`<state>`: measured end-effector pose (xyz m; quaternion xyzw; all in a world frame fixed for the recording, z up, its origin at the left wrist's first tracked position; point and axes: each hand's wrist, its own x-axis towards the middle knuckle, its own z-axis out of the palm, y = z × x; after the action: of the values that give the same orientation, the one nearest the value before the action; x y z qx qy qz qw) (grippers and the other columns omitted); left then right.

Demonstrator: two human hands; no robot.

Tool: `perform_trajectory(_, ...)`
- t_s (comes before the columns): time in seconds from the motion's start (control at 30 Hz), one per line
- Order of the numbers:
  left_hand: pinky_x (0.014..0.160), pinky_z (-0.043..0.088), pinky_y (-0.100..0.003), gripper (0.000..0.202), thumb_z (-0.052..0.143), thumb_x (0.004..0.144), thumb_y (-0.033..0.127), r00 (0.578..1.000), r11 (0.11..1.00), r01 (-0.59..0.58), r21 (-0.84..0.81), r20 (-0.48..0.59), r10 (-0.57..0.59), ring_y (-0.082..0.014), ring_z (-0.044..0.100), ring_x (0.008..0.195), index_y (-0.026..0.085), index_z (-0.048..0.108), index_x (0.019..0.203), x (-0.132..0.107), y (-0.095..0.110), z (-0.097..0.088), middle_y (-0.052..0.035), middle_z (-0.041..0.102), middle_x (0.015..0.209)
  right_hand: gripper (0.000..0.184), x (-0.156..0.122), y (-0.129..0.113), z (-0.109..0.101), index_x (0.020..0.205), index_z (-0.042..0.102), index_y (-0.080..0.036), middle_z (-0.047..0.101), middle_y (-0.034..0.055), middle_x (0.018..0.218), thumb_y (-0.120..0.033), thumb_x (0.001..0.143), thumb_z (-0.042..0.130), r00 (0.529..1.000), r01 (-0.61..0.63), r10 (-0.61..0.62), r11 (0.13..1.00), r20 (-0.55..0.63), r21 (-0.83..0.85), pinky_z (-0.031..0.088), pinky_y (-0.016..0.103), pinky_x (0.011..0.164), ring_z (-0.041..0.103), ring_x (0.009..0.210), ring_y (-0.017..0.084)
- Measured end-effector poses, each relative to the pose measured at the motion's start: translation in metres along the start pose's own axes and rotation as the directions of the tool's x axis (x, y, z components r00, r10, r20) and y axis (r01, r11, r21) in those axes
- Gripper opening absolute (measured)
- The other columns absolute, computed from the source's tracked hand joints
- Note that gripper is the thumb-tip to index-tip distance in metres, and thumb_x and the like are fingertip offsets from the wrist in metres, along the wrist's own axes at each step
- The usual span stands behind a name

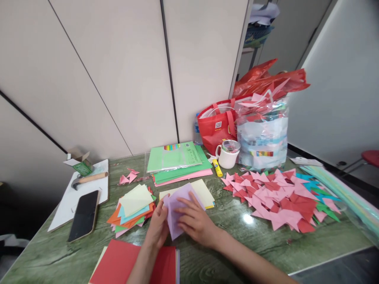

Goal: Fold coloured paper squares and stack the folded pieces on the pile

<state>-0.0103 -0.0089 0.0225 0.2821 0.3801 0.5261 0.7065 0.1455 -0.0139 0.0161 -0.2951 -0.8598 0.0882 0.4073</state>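
Note:
A lilac sheet of paper (176, 205) lies on the green marbled table (237, 244) in front of me. My left hand (158, 227) grips its left edge, fingers curled on the paper. My right hand (195, 221) lies on top of the sheet, fingers stretched out and pressing it down. Under the sheet's far end sit pale yellow sheets (204, 191). A fanned stack of coloured squares (133, 209) is just left of my hands. A red sheet stack (133, 262) lies at the near edge under my left wrist.
A heap of folded pink, red and green paper pieces (281, 199) covers the right side. Green and pink paper packs (177, 161), a glue stick (217, 167), a white mug (228, 154), a red bag (217, 126) and a filled plastic bag (263, 134) stand behind. At left lie a phone (84, 215) and hammer (89, 179).

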Motion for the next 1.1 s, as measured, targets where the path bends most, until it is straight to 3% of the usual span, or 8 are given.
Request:
perform_trajectory(0.13,0.056,0.046,-0.023,0.044,0.069,0.062,0.029,0.99,0.987,-0.092,0.131,-0.09,0.104,-0.0144,0.06,0.063,0.021,0.05,0.1,0.005,-0.004,0.002,-0.0015,0.064,0.078,0.005,0.001,0.006,-0.002,0.072,0.06,-0.02,0.04,0.0072,0.129,-0.024,0.073,0.058,0.981,-0.183,0.181,0.983,-0.064,-0.023,0.007,0.059,0.098,0.019,0.126,0.03)
perform_trajectory(0.23,0.053,0.044,-0.022,0.04,0.068,0.061,0.031,0.966,0.96,-0.145,0.24,-0.175,0.189,-0.0129,0.058,0.059,0.021,0.051,0.096,0.009,-0.004,0.0,-0.0002,0.063,0.075,0.012,0.002,0.015,-0.003,0.073,0.061,-0.02,0.034,0.0079,0.132,-0.028,0.076,0.054,0.904,-0.388,0.403,0.914,-0.143,0.119,0.02,0.051,0.098,0.024,0.124,0.029)
perform_trajectory(0.37,0.053,0.043,-0.022,0.038,0.065,0.063,0.035,0.921,0.9,-0.192,0.391,-0.245,0.302,-0.0129,0.056,0.06,0.02,0.05,0.096,0.013,-0.002,-0.003,0.0003,0.06,0.074,0.025,0.005,0.023,-0.001,0.07,0.062,-0.019,0.055,0.0099,0.105,-0.032,0.082,0.044,0.765,-0.572,0.639,0.731,-0.08,0.371,0.042,0.032,0.077,0.047,0.106,0.023)
perform_trajectory(0.5,0.059,0.044,-0.026,0.035,0.061,0.066,0.037,0.877,0.792,-0.219,0.57,-0.24,0.415,-0.0155,0.055,0.068,0.02,0.05,0.095,0.016,-0.004,-0.003,-0.0021,0.058,0.081,0.017,0.007,0.02,0.005,0.069,0.062,-0.018,0.061,0.0017,0.073,-0.035,0.069,0.061,0.727,-0.628,0.685,0.63,0.055,0.457,0.041,0.025,0.063,0.055,0.072,0.016)
perform_trajectory(0.63,0.073,0.042,-0.03,0.035,0.063,0.064,0.034,0.847,0.653,-0.259,0.712,-0.157,0.507,-0.0199,0.053,0.085,0.02,0.054,0.095,0.016,-0.006,-0.001,-0.0051,0.057,0.095,0.019,0.009,0.018,0.009,0.067,0.059,-0.017,0.059,-0.0022,0.064,-0.032,0.06,0.068,0.686,-0.641,0.726,0.564,0.058,0.521,0.038,0.023,0.058,0.051,0.062,0.013)
perform_trajectory(0.83,0.069,0.045,-0.029,0.049,0.052,0.075,0.037,0.984,0.919,-0.153,0.362,-0.027,0.174,-0.0185,0.058,0.081,0.026,0.039,0.121,0.01,-0.001,0.001,-0.0062,0.06,0.099,0.028,0.006,0.033,0.009,0.077,0.047,-0.019,0.057,-0.0045,0.058,-0.031,0.06,0.067,0.601,-0.613,0.794,0.384,0.092,0.69,0.038,0.022,0.049,0.052,0.052,0.012)
perform_trajectory(0.93,0.068,0.046,-0.028,0.061,0.061,0.07,0.029,0.997,0.957,-0.078,0.281,0.023,0.075,-0.0181,0.059,0.081,0.029,0.034,0.124,0.009,0.002,0.002,-0.0049,0.062,0.098,0.037,0.005,0.037,0.008,0.084,0.04,-0.022,0.061,-0.0042,0.06,-0.03,0.06,0.067,0.587,-0.567,0.798,0.28,0.141,0.775,0.042,0.023,0.048,0.057,0.053,0.015)
perform_trajectory(1.1,0.061,0.047,-0.028,0.063,0.064,0.066,0.029,0.996,0.944,-0.077,0.322,-0.026,0.09,-0.0168,0.06,0.071,0.03,0.034,0.122,0.017,0.003,0.0,-0.0027,0.063,0.091,0.045,0.004,0.041,0.01,0.095,0.046,-0.021,0.066,-0.0011,0.065,-0.034,0.058,0.07,0.594,-0.533,0.783,0.211,0.185,0.82,0.048,0.029,0.054,0.062,0.059,0.019)
